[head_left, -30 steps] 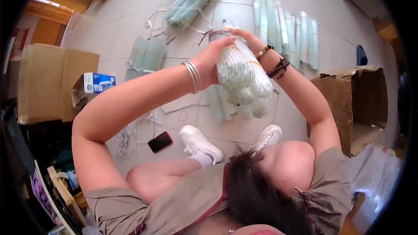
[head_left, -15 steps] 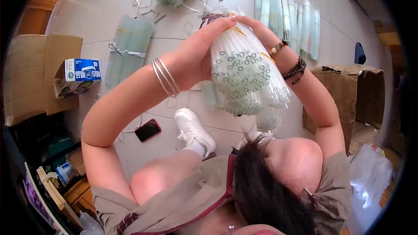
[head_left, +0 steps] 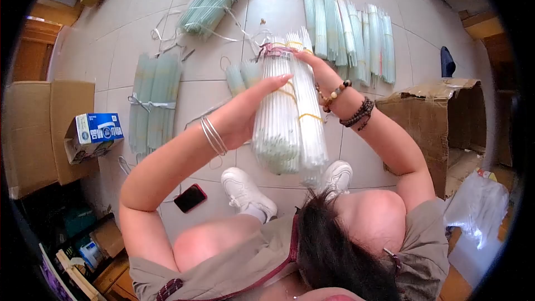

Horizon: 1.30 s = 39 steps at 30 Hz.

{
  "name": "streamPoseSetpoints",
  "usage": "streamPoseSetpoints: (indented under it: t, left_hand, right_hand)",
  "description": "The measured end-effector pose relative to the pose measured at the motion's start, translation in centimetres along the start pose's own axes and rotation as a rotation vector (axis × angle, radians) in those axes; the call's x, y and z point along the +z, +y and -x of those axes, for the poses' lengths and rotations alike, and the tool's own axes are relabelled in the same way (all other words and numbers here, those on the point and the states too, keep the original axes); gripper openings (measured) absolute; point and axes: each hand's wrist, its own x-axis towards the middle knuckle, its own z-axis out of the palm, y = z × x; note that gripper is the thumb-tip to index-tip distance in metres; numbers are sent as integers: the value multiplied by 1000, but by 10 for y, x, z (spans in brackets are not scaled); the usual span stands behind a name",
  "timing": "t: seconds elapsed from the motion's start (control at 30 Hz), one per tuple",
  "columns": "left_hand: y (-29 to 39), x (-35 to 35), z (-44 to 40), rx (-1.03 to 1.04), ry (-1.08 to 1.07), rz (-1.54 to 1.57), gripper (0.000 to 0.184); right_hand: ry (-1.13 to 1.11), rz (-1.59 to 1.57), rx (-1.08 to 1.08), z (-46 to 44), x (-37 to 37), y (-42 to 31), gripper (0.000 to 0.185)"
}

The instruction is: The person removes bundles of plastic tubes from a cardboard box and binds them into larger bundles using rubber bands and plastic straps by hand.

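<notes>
Between my hands is a thick bundle of thin clear glass tubes [head_left: 276, 120], made of smaller bunches with yellow rubber bands. A dark red tie [head_left: 276, 50] goes round its far end. My left hand [head_left: 257, 103], below silver bangles, is closed on the bundle's left side with the thumb across the top; its other fingers are hidden underneath. My right hand [head_left: 315, 69], with beaded bracelets at the wrist, grips the right side near the tie. Pale tube ends face toward my knees, and the bundle is held above the floor.
More banded tube bundles [head_left: 340, 28] lie at the upper right, with tied bundles [head_left: 153, 103] [head_left: 214, 0] at left and top. A phone [head_left: 190, 198] lies near my left shoe [head_left: 245, 192]. Cardboard boxes [head_left: 418, 128] [head_left: 72, 117] and a blue-white carton [head_left: 100, 134] stand at the sides.
The bundle has tilted, so its long sides show more and its open ends less. Both hands have come lower in view with it, still holding on. The view has shifted too.
</notes>
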Motion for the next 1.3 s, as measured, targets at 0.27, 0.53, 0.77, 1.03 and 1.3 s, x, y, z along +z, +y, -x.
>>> streamPoseSetpoints:
  t: [0.27, 0.53, 0.77, 1.03, 1.3]
  left_hand:
    - [-21, -41, -43, -27, 121, -9, 46]
    - [-43, -62, -52, 166, 17, -260, 89]
    - [-51, -44, -76, 529, -159, -583, 108]
    - [-55, -51, -182, 734, -147, -954, 94]
    - [-66, -71, -215, 678, 33, -1177, 55]
  right_hand:
    - [14, -45, -53, -38, -23, 7, 41]
    - [96, 40, -236, -38, -34, 1, 42]
    - [-45, 387, -497, 27, -11, -45, 48]
    - [5, 648, -625, 59, -49, -61, 55]
    - [124, 828, -493, 55, -93, -26, 78]
